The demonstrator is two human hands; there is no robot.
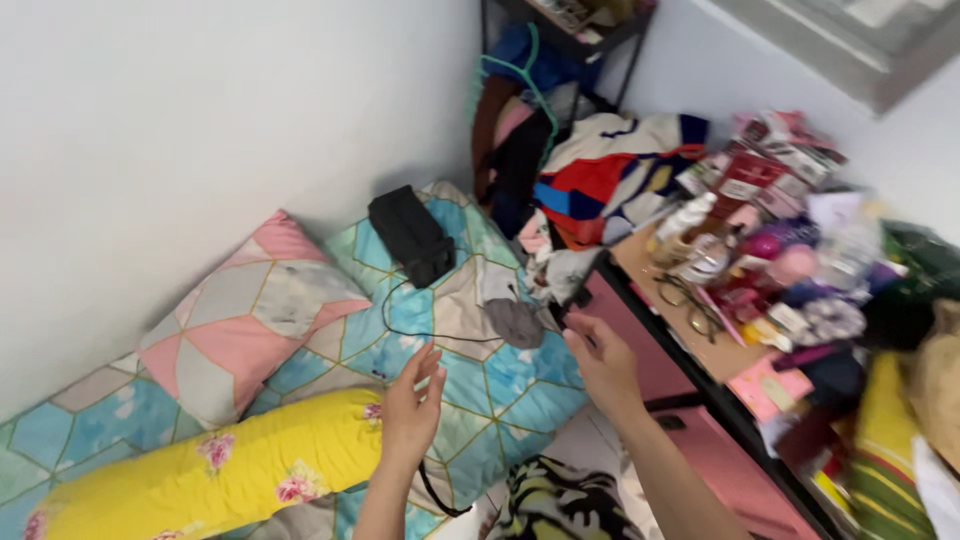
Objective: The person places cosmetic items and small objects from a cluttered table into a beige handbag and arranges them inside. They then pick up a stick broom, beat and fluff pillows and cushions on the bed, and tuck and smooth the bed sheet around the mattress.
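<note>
A mattress (480,390) with a patterned sheet lies along the white wall, a cluttered desk (700,350) to its right. The left hand (410,405) hovers open over the mattress. The right hand (600,365) grips a dark phone (572,300) near the desk's edge.

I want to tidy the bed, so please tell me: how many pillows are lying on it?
2. A pink and grey pillow lies near the wall, and a long yellow pillow lies in front, beside the left hand. Others may be hidden outside the picture.
</note>
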